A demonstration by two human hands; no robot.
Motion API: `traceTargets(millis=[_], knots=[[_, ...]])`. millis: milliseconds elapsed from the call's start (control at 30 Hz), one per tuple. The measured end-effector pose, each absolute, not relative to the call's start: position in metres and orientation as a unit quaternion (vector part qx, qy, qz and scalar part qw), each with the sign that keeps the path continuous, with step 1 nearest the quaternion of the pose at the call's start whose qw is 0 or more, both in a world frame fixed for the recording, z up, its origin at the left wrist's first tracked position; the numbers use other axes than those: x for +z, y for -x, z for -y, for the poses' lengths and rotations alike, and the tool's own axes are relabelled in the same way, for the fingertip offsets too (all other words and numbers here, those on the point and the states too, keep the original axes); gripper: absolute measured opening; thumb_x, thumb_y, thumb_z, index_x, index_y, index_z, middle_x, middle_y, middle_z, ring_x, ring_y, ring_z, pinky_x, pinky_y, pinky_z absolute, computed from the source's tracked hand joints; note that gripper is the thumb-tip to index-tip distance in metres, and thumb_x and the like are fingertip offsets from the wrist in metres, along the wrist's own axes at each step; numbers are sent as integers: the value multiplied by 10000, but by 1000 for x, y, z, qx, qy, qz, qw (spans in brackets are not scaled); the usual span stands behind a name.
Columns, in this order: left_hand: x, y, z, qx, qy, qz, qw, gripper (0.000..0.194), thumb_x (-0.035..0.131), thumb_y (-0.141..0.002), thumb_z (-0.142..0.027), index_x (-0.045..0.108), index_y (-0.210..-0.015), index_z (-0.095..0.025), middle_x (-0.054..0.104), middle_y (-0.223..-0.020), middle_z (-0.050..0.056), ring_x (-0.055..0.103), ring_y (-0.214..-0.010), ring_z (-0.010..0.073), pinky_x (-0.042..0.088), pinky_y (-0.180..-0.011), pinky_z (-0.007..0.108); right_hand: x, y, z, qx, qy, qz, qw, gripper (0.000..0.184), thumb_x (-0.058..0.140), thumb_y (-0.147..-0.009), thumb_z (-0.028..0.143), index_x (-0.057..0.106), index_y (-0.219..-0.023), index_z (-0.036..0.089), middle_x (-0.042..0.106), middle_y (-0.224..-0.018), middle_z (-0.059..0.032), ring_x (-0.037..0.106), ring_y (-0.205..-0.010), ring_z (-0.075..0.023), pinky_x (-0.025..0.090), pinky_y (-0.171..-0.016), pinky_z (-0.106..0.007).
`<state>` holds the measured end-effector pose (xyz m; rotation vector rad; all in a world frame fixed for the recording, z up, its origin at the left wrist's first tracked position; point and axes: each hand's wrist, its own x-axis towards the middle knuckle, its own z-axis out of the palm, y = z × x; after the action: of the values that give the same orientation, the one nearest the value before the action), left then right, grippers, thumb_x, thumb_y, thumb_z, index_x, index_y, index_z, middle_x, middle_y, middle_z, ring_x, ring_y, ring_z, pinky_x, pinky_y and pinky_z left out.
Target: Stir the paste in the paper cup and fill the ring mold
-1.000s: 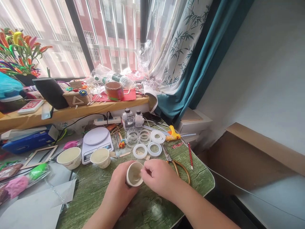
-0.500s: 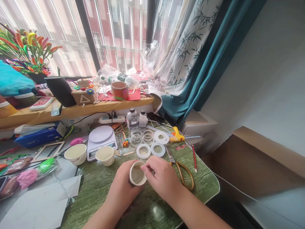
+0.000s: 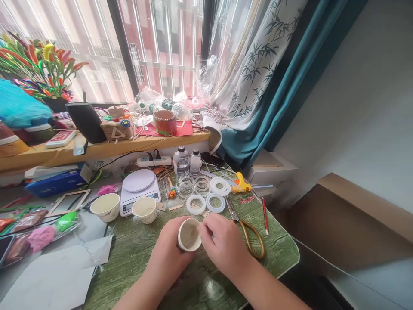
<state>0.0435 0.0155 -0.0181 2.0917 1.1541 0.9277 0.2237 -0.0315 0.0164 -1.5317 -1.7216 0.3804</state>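
Note:
My left hand (image 3: pixel 169 245) is wrapped round a white paper cup (image 3: pixel 189 234), tilted so its mouth faces me. A pale, cloudy liquid shows inside it. At the cup's right rim, my right hand (image 3: pixel 222 239) is closed in a pinch. What those fingers hold is hidden; a faint thin shape dips into the liquid beside them. Just beyond the hands lie white ring moulds (image 3: pixel 196 204) and clear ring moulds (image 3: pixel 186 186). To the right of my right hand rest gold-handled scissors (image 3: pixel 253 237).
Two paper cups, one wide (image 3: pixel 106 207) and one smaller (image 3: pixel 144 210), stand near a kitchen scale (image 3: pixel 139 187). Behind the rings are two clear bottles (image 3: pixel 181 161). A yellow glue gun (image 3: pixel 241 184) and a red pencil (image 3: pixel 265 215) lie toward the table's right edge.
My right hand has shifted slightly against the cup's rim, and the cup's mouth now shows more fully. The left hand keeps its hold. The whole view has moved a little.

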Motion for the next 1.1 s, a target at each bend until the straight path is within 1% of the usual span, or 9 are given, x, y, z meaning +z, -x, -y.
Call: traceTargets(millis=[100,200,433,533,633,800,933,1033,1100], knots=[[-18,-43,-14,347,-780,-432,291,431,750,-783,-231,708,-1209,-285,791,-1190,67,756,-1084,327,620,-927,474,16,-225,29,207,592,670,397,288,515,-986,210,417,-716,234,532,-715,15,499,-679,-156,315,-633,-289],[-15,-43,-13,346,-778,-431,300,416,754,-785,-234,717,-1198,-276,793,-1190,75,755,-1084,329,620,-926,474,17,-225,30,193,600,671,391,282,535,-962,202,430,-702,232,517,-690,21,471,-643,-150,294,-608,-298],[-13,-44,-13,358,-775,-424,301,410,769,-789,-246,721,-1194,-283,794,-1192,73,755,-1089,320,620,-933,461,21,-225,29,189,591,680,390,289,532,-973,214,452,-696,226,535,-696,19,487,-652,-150,312,-618,-296],[-14,-44,-13,362,-776,-418,303,407,771,-772,-227,729,-1173,-284,794,-1183,73,755,-1087,314,619,-939,451,26,-226,27,232,604,666,372,275,571,-939,219,479,-680,224,566,-679,20,501,-641,-149,313,-603,-290],[-14,-44,-13,367,-779,-410,299,411,779,-769,-233,731,-1174,-286,792,-1184,77,755,-1087,317,618,-940,455,31,-225,26,208,627,655,367,293,567,-928,219,437,-666,225,534,-659,24,469,-626,-147,289,-598,-296],[-16,-45,-12,367,-780,-406,304,410,747,-772,-216,719,-1176,-279,795,-1151,70,769,-1044,304,633,-906,441,33,-226,29,181,576,711,361,329,552,-923,198,351,-664,227,460,-647,38,409,-608,-135,253,-599,-307],[-15,-45,-11,354,-763,-429,329,431,762,-783,-261,703,-1209,-283,806,-1181,68,781,-1054,307,641,-906,436,33,-227,30,210,585,691,368,315,553,-945,211,400,-671,224,509,-664,33,458,-630,-135,287,-607,-287],[-12,-45,-10,338,-757,-432,356,410,783,-804,-323,691,-1201,-280,822,-1133,58,797,-980,293,652,-842,404,37,-227,28,193,613,670,373,304,583,-899,198,409,-651,220,501,-640,37,441,-604,-132,265,-586,-290],[-10,-46,-10,333,-753,-427,375,385,790,-823,-361,687,-1185,-277,825,-1106,54,800,-946,284,652,-794,384,40,-228,26,204,613,662,381,273,584,-910,214,464,-665,217,542,-669,28,478,-632,-138,293,-600,-284]])
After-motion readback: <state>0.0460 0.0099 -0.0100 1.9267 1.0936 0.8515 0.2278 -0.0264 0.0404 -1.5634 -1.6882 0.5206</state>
